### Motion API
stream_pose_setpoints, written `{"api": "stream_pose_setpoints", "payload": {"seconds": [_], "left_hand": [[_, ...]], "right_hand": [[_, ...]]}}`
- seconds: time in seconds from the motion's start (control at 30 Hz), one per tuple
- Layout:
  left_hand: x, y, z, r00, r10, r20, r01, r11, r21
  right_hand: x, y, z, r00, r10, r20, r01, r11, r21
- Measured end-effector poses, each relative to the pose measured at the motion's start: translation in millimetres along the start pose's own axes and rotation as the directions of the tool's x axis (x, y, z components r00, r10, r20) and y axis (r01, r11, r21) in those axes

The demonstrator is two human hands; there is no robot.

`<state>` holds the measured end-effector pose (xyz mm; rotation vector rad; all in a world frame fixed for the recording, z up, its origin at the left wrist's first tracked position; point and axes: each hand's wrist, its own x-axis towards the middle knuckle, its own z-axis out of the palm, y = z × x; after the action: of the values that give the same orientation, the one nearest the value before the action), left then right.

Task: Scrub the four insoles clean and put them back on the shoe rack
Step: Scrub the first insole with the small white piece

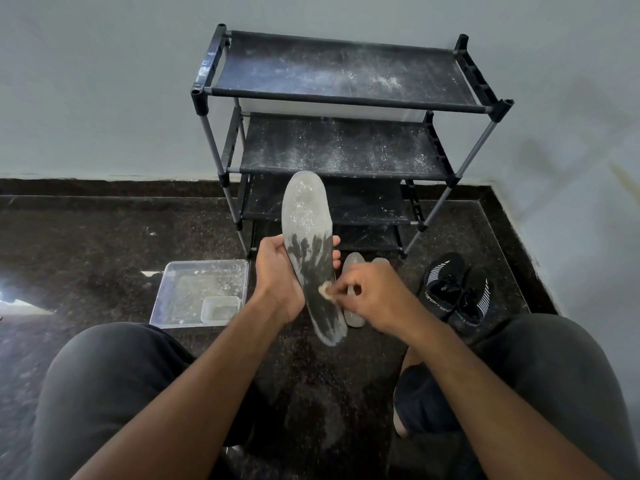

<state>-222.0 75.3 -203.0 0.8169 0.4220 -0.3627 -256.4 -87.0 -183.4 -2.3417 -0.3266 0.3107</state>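
My left hand (277, 271) grips a long grey insole (306, 216) around its middle, toe end pointing up. Its upper part is dusty with white specks; the lower half is dark and wet. My right hand (372, 296) pinches a small pale scrubber (327, 292) and presses it against the insole's lower right edge. Two more grey insoles (353, 263) lie on the floor behind my right hand, partly hidden by it. The black shoe rack (346, 102) stands against the wall ahead, its fabric shelves dusted white and bare.
A clear plastic tray (173, 292) with water and a small tub (220, 308) sits on the dark floor to the left. A pair of black sneakers (457, 289) lies right of the rack. My knees frame the lower view.
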Motion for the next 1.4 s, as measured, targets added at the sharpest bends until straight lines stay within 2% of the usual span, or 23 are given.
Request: {"api": "stream_pose_setpoints", "payload": {"seconds": [0.07,0.13,0.17,0.23,0.3,0.37,0.43,0.47,0.5,0.57,0.63,0.67,0.73,0.8,0.83,0.93,1.0,1.07,1.17,1.2,1.27,1.33,1.4], "left_hand": [[0.0,1.5,-1.5,1.000,0.013,-0.012,-0.013,1.000,0.009],[-0.3,3.0,-3.2,0.999,0.026,-0.020,-0.026,1.000,0.005],[-0.2,3.7,-3.3,0.999,0.026,-0.019,-0.026,1.000,0.000],[-0.3,4.2,-1.8,1.000,0.015,-0.007,-0.015,1.000,-0.017],[-0.9,3.1,0.0,1.000,0.005,0.003,-0.005,0.999,-0.040],[-0.3,1.3,-0.4,1.000,0.001,-0.002,-0.001,0.999,-0.039],[0.2,0.0,-2.3,1.000,0.005,-0.008,-0.005,1.000,-0.023],[0.2,-0.5,-2.5,1.000,0.006,-0.011,-0.006,1.000,-0.019],[0.0,-0.7,-2.0,1.000,0.004,-0.009,-0.004,1.000,-0.021],[-0.6,-1.3,0.5,1.000,-0.011,0.005,0.011,0.999,-0.042],[-1.4,-2.6,2.9,0.999,-0.031,0.017,0.032,0.997,-0.064],[-1.3,-3.2,3.2,0.999,-0.034,0.019,0.035,0.997,-0.067],[0.0,-4.0,0.7,1.000,-0.024,0.013,0.025,0.998,-0.058],[0.6,-3.8,-2.1,1.000,-0.020,0.008,0.020,0.998,-0.060],[0.6,-3.0,-2.2,1.000,-0.017,0.012,0.018,0.998,-0.062],[0.8,-3.7,-0.4,0.999,-0.029,0.036,0.031,0.998,-0.056],[-0.9,-5.3,2.5,0.999,-0.036,0.036,0.037,0.998,-0.047],[-1.3,-6.6,3.4,0.998,-0.041,0.036,0.043,0.998,-0.039],[-0.3,-5.0,1.1,0.999,-0.044,0.020,0.045,0.998,-0.038],[0.6,-4.4,0.2,0.999,-0.039,0.018,0.040,0.999,-0.035],[0.6,-3.8,0.8,0.999,-0.026,0.023,0.026,1.000,-0.012],[-2.1,-5.8,4.7,0.999,-0.038,0.025,0.037,0.999,0.025],[-2.8,-7.5,6.6,0.999,-0.035,0.016,0.035,0.999,0.028]], "right_hand": [[-3.9,1.6,-0.5,0.956,0.106,0.272,-0.088,0.993,-0.080],[-8.1,3.9,-13.3,0.922,0.116,0.369,-0.116,0.993,-0.021],[-8.7,3.5,-19.8,0.944,0.087,0.317,-0.115,0.991,0.071],[-7.0,2.3,-24.6,0.997,0.039,0.073,-0.055,0.973,0.223],[-2.2,1.5,-15.8,0.996,-0.002,-0.093,0.015,0.990,0.139],[-0.4,3.7,-5.3,1.000,0.022,0.007,-0.022,1.000,0.020],[-4.2,4.9,-6.6,0.972,0.098,0.213,-0.103,0.995,0.014],[-5.7,5.0,-10.6,0.964,0.087,0.252,-0.103,0.993,0.052],[-6.3,4.7,-14.4,0.974,0.052,0.220,-0.079,0.990,0.115],[-5.0,3.9,-18.0,1.000,-0.002,-0.005,0.004,0.967,0.254],[-0.4,5.9,-14.8,0.986,-0.043,-0.163,0.073,0.981,0.181],[1.4,7.2,-11.9,0.990,-0.047,-0.134,0.061,0.993,0.101],[-0.1,9.7,-10.1,0.994,0.037,0.099,-0.040,0.999,0.024],[-5.3,9.9,-16.5,0.944,0.103,0.312,-0.116,0.993,0.024],[-6.9,9.9,-20.6,0.943,0.080,0.323,-0.108,0.992,0.068],[-5.2,6.0,-23.9,0.997,-0.010,0.078,-0.015,0.948,0.317],[-0.4,4.8,-10.8,0.993,-0.044,-0.105,0.068,0.969,0.239],[0.2,3.4,3.6,0.990,-0.112,-0.086,0.116,0.993,0.038],[-4.0,1.3,-0.5,0.986,-0.119,0.118,0.104,0.987,0.120],[-4.6,0.3,-4.5,0.987,-0.123,0.099,0.103,0.977,0.187],[-3.1,-0.4,-5.0,0.986,-0.127,-0.111,0.150,0.961,0.233],[1.0,0.1,2.9,0.957,-0.151,-0.248,0.181,0.978,0.101],[1.9,-1.9,13.7,0.964,-0.190,-0.184,0.183,0.982,-0.053]]}}
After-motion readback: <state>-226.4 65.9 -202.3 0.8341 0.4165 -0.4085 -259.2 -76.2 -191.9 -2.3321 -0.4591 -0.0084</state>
